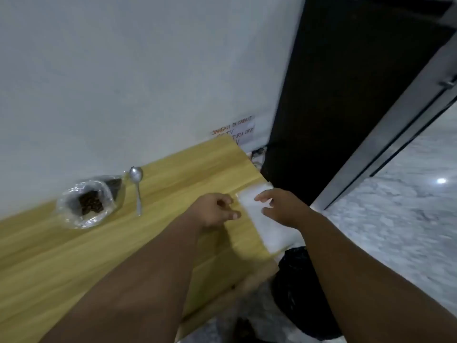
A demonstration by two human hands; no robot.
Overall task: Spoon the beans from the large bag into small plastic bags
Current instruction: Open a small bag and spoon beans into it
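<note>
The stack of small plastic bags (259,221) lies flat at the end of the wooden table (74,256), directly under your right fingertips and just beyond your left ones, with its far corner reaching the table's edge. Expect these bags to be almost weightless, limp and slick, and likely to cling to one another, so a whole-hand grab would probably lift several or slide the stack off the edge. Judge it better to pin the pile with one hand and peel a single sheet at the corner or the open mouth nearest your left thumb. Your right hand (282,209) is spread loosely over the stack, fingers fairly straight and thumb apart, wrapped round nothing. Your left hand (215,209) has its fingers curled at the stack's edge; the blur makes it impossible to tell whether they pinch a bag or only touch it. Well away from your left fingers, on their outer side, the large clear bag (74,219) stands open by the wall with dark beans (91,205) showing inside; it looks soft-walled and may slump if nudged. Between that bag and your left fingers, the metal spoon (137,189) lies on the table, bowl pointing away from you, untouched. Beyond your fingertips a handwritten note (237,132) is stuck to the wall.
</note>
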